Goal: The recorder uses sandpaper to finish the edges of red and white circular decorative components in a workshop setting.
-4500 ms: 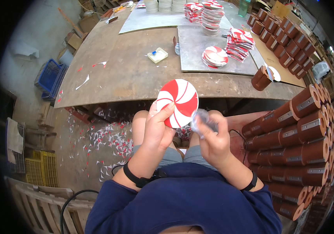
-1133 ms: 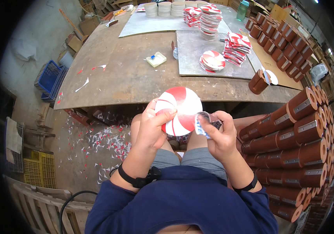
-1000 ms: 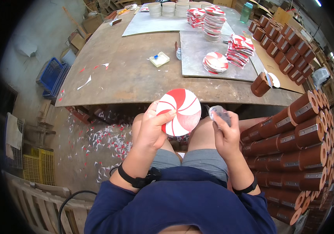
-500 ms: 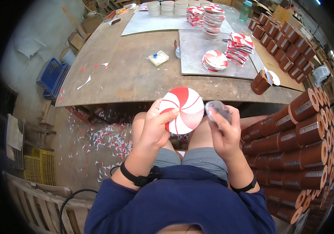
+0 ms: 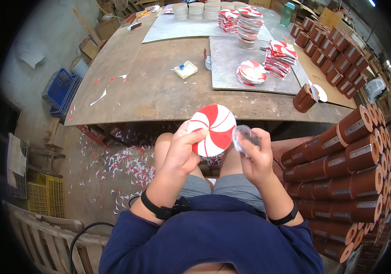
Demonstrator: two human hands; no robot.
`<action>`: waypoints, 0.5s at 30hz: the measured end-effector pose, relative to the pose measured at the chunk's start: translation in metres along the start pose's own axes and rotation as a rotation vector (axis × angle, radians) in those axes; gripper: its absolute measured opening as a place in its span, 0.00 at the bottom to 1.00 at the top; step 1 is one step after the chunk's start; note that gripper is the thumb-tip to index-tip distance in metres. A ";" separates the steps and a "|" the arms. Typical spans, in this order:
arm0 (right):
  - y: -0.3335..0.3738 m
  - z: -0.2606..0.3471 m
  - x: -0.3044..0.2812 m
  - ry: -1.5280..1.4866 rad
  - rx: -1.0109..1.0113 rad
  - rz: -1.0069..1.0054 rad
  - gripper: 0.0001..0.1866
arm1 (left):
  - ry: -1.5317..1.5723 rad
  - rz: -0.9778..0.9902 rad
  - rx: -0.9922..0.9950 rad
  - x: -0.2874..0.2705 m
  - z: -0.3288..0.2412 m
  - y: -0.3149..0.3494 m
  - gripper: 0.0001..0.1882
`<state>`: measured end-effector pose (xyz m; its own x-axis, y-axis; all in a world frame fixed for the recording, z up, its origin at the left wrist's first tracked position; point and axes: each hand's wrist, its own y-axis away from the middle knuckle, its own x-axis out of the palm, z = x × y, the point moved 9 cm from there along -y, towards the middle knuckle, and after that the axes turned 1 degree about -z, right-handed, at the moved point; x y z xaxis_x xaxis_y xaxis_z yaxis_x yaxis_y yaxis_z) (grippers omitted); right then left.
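Note:
My left hand (image 5: 181,150) grips a round disc (image 5: 219,130) with a red and white swirl pattern, thumb on its face and the fingers behind. The disc is tilted up above my lap, just off the table's near edge. In my right hand (image 5: 258,159) is a small grey rounded pad (image 5: 241,138), possibly a piece of sandpaper, pinched between thumb and fingers and smeared by motion. The pad is at the disc's right rim; whether they touch I cannot tell.
On the wooden table (image 5: 145,91) are a low pile of swirl discs (image 5: 251,72), taller stacks (image 5: 279,59) and a small pale dish (image 5: 186,69). A brown cylinder (image 5: 304,98) bears a knife. Brown cylinders (image 5: 337,176) are piled at my right. Paper scraps (image 5: 127,166) litter the floor.
My right hand has moved left and slightly down, bringing the grey pad to the disc's right rim. The disc has shifted slightly left in my left hand's hold.

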<state>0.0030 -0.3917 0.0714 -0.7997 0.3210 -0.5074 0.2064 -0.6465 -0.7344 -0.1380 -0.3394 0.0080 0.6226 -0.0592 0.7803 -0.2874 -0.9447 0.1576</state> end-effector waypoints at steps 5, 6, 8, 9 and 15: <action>0.001 -0.010 -0.012 0.150 0.164 -0.082 0.22 | -0.062 -0.122 0.150 -0.009 -0.012 0.000 0.19; -0.009 0.009 -0.014 0.141 0.037 -0.105 0.25 | -0.062 -0.122 0.147 -0.009 -0.011 0.000 0.19; -0.011 0.031 -0.008 0.156 -0.164 -0.078 0.26 | -0.029 -0.113 0.150 -0.009 -0.009 -0.001 0.19; -0.011 0.031 -0.003 0.188 -0.145 0.002 0.24 | -0.028 -0.112 0.151 -0.009 -0.010 -0.001 0.19; 0.006 -0.016 -0.010 0.250 0.088 -0.089 0.20 | -0.098 -0.168 0.222 -0.012 -0.020 0.000 0.19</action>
<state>0.0210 -0.3873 0.0647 -0.6463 0.5333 -0.5458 0.0829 -0.6620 -0.7450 -0.1601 -0.3323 0.0106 0.7185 0.0835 0.6905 -0.0147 -0.9907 0.1352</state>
